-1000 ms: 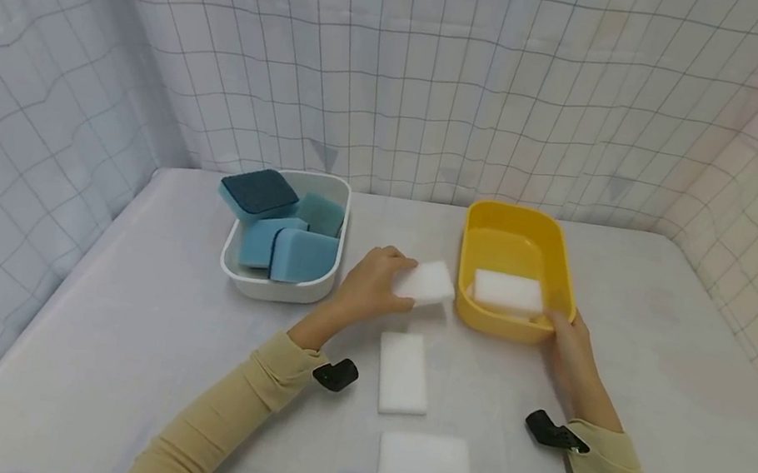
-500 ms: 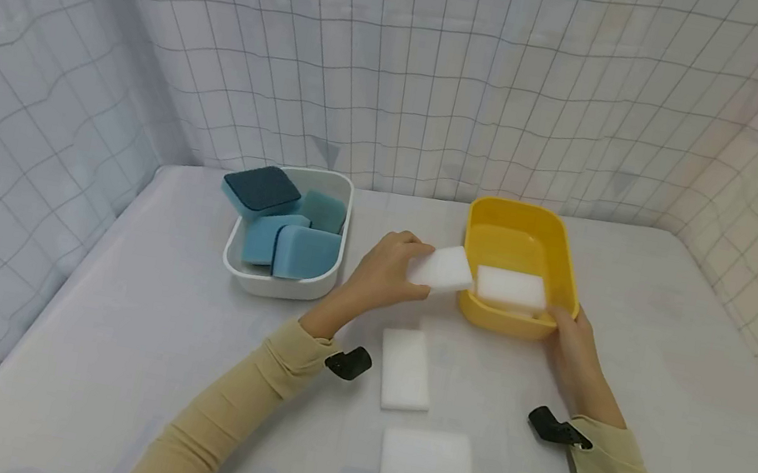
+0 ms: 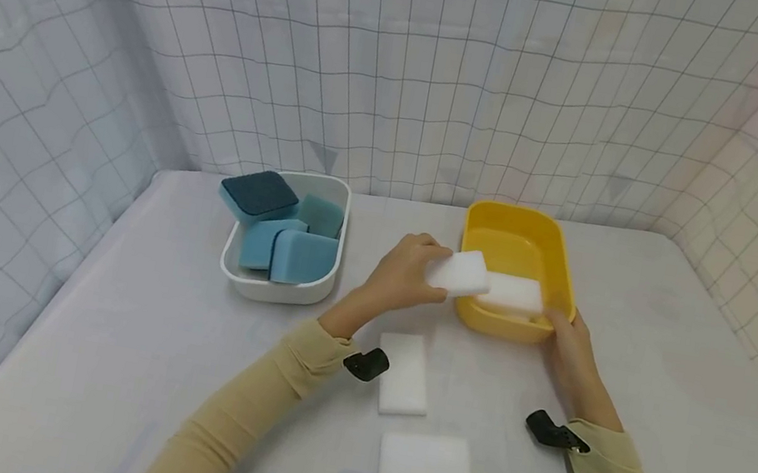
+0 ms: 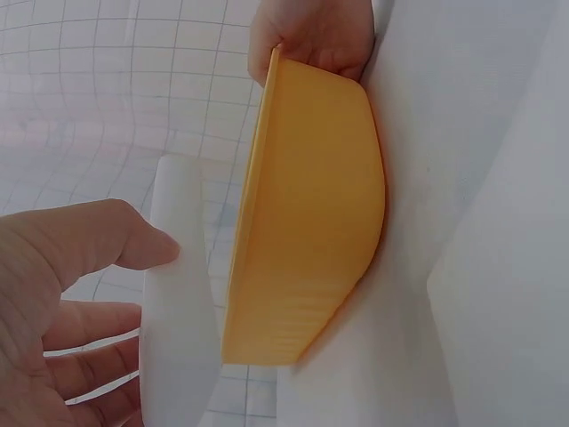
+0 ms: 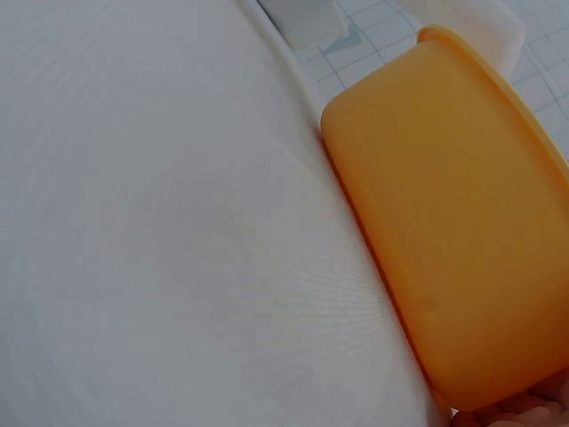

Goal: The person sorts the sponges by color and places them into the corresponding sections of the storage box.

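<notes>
My left hand (image 3: pixel 410 276) pinches a white sponge (image 3: pixel 461 274) between thumb and fingers, at the left rim of the yellow tub (image 3: pixel 510 247). In the left wrist view this white sponge (image 4: pixel 180 302) stands on edge beside the tub's wall (image 4: pixel 311 196). Inside the tub, at its near end, lies another white sponge (image 3: pixel 514 292). My right hand (image 3: pixel 574 356) grips the tub's near right corner, thumb at the rim; in the right wrist view only some fingers (image 5: pixel 529 411) show under the tub.
Two white sponges lie flat on the white table, one (image 3: pixel 404 374) lengthwise and one (image 3: pixel 425 467) crosswise nearer me. A white tub (image 3: pixel 278 292) at the left holds several blue sponges (image 3: pixel 304 257), one with its dark scouring side (image 3: pixel 261 192) up. Grid-patterned cloth (image 3: pixel 423 75) hangs behind.
My left hand has carried its white sponge rightward, from the gap beside the yellow tub to over its left rim. The right hand keeps its hold on the tub.
</notes>
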Demonstrator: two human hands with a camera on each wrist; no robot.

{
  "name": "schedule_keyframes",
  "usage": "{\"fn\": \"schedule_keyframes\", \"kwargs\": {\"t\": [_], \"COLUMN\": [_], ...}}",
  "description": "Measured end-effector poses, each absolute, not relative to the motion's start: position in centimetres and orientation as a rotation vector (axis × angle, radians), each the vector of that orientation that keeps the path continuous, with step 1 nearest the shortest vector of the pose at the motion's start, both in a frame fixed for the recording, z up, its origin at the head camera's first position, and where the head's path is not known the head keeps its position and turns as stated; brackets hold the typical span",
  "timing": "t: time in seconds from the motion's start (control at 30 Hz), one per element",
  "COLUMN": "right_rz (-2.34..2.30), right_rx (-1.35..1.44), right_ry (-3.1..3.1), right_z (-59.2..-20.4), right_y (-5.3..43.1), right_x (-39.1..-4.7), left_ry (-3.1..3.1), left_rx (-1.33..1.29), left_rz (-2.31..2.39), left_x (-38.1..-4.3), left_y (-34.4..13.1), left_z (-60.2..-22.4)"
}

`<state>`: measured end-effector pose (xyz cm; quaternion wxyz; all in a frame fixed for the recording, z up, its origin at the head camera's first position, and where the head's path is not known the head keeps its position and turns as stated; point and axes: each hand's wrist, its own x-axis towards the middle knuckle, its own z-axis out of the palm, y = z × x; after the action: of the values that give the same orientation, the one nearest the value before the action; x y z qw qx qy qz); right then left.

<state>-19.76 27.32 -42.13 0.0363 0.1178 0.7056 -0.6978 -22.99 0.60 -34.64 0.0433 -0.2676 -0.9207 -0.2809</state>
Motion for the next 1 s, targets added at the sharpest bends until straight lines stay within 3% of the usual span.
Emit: {"fn": "schedule_keyframes", "kwargs": {"t": [1.0], "right_rz": [-2.182], "right_rx": [0.365], "right_ry": [2.162], "right_z": [-42.3], "right_y": [27.4], "right_x": [-20.0], "left_ry": [-2.846], "left_rx": [-0.953], "left_rz": [-0.692], "left_x": [-23.2], "left_y": [7.0], "left_z": [-34.7]}}
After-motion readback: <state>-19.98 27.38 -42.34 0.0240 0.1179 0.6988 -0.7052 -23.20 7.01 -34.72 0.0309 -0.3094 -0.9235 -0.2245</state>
